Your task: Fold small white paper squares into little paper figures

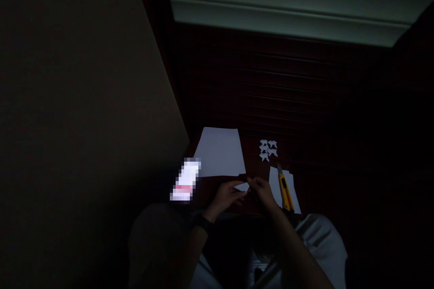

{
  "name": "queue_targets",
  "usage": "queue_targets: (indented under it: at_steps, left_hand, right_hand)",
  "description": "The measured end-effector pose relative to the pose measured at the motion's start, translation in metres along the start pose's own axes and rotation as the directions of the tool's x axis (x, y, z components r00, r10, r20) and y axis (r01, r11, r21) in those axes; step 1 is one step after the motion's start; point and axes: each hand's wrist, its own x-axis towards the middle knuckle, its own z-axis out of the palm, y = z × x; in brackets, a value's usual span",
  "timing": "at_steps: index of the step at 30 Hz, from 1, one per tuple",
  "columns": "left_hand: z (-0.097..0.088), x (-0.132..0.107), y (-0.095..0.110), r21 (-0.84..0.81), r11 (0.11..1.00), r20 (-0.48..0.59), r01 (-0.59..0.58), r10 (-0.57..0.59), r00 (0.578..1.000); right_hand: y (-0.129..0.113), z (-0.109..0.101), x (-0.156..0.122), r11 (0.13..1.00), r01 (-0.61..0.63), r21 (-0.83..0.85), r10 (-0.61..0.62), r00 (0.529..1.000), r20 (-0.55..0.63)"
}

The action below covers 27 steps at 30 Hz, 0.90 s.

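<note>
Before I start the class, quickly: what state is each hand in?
Left hand: closed, holding the left part of a small white paper.
Right hand: closed on the same paper's right end.

Your left hand (226,196) and right hand (260,188) hide parts of the small white paper (241,187) between them, so you cannot make out its full shape. Coarse blocks blur the bright screen (186,179), the yellow cutter (286,193) covers part of the white sheets (274,185) beneath it, and the little pieces (263,157) are too small to tell
</note>
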Motion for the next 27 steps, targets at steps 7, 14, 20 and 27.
queue_targets:
  at_steps: [7,14,20,27]
  left_hand:
    - [0.0,0.002,-0.005,-0.009,1.0,-0.022,0.016,-0.016,1.0]
    - [0.001,0.002,-0.003,0.014,1.0,-0.018,0.01,-0.01,1.0]
    - [0.001,0.001,0.001,0.028,1.0,-0.016,-0.001,0.001,1.0]
    - [0.001,0.002,-0.001,0.036,0.999,-0.081,0.018,-0.015,0.997]
  right_hand:
    - [-0.004,0.0,0.0,0.999,0.005,-0.039,-0.006,1.0,-0.021]
    - [-0.003,0.0,0.003,0.998,-0.017,-0.053,0.016,1.0,-0.019]
    - [-0.012,0.0,-0.002,0.999,-0.042,-0.025,0.042,0.999,0.019]
    - [-0.014,-0.002,-0.006,0.999,-0.007,-0.032,0.011,0.995,0.101]
